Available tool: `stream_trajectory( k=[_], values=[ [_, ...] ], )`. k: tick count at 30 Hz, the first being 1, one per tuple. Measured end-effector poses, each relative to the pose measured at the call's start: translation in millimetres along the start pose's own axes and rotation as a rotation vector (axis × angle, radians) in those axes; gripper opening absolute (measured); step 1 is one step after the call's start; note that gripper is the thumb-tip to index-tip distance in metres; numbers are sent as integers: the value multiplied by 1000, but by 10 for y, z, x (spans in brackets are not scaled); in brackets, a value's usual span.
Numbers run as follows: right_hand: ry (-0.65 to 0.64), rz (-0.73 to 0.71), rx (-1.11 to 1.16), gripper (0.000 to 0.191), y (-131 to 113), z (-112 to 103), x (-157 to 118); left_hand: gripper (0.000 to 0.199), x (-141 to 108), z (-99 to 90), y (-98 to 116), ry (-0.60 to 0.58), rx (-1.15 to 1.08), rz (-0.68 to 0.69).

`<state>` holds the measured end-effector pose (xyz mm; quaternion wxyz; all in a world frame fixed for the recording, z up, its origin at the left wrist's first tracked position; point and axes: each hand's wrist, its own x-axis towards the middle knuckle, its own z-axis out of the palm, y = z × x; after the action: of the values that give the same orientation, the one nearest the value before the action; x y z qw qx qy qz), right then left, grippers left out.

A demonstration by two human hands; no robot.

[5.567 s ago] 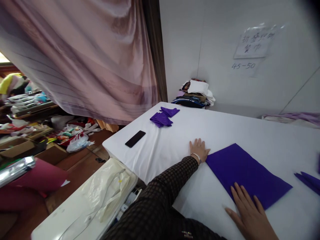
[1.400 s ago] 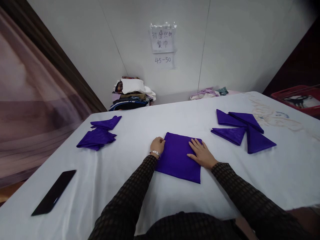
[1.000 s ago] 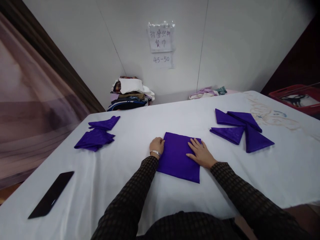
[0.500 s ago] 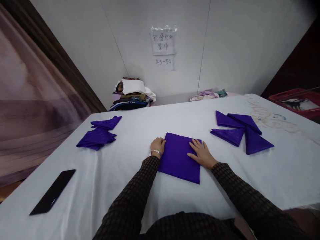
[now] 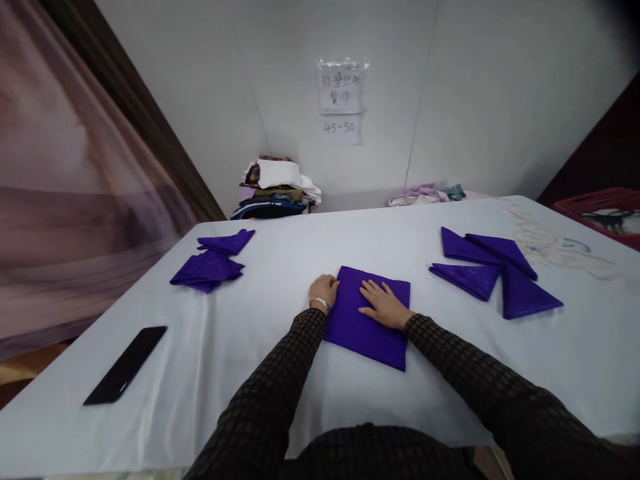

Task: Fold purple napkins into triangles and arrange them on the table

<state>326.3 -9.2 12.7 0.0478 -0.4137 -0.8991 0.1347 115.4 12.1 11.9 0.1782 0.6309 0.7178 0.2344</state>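
Observation:
A purple cloth napkin [image 5: 370, 343], folded to a square, lies flat on the white-covered table in front of me. My left hand [image 5: 324, 291], with a silver bracelet at the wrist, pinches the napkin's left edge near the upper corner. Fingers spread, my right hand [image 5: 385, 305] rests flat on the napkin's upper middle. To the right lie several purple napkins folded into triangles [image 5: 525, 290], partly overlapping. Two looser purple bundles [image 5: 207, 270] sit to the left.
A black phone-like slab [image 5: 125, 365] lies on the tablecloth [image 5: 260, 280] at the left. Behind the table's far edge are a stack of folded clothes [image 5: 277, 190] and some lilac cloth [image 5: 420, 195]. A red basket [image 5: 600, 203] stands at the far right. Paper signs [image 5: 341, 100] hang on the wall.
My right hand has slid leftward across the napkin from its right edge to the middle. My left hand keeps its pinch at the left edge. The whole view has shifted slightly.

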Motion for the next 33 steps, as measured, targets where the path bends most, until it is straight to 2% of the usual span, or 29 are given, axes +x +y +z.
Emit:
stream_trajectory(
  k=[4,8,12,19,24,27,30,33],
  values=[
    [55,19,-6,66,72,10,-27,23,-39,-106,-67,-27,-134,-39],
    [138,-10,-14,64,85,-47,-46,23,-264,-288,-183,-26,-198,-40],
    [79,-101,-22,67,-65,-1,-10,25,-642,-472,-258,-20,-204,-9],
    [-51,-198,-13,67,-396,264,136,22,-1245,-709,-529,-36,-137,205],
    [-120,-216,-44,65,-443,356,221,21,-1549,-890,-830,59,-99,214],
    [-92,-221,-80,66,-481,329,239,23,-1683,-993,-938,124,-64,185],
    [-37,-237,-108,68,-556,322,252,25,-1773,-973,-884,122,-50,193],
    [12,-253,-126,69,-583,397,289,28,-1824,-788,-670,37,-51,327]
  ],
)
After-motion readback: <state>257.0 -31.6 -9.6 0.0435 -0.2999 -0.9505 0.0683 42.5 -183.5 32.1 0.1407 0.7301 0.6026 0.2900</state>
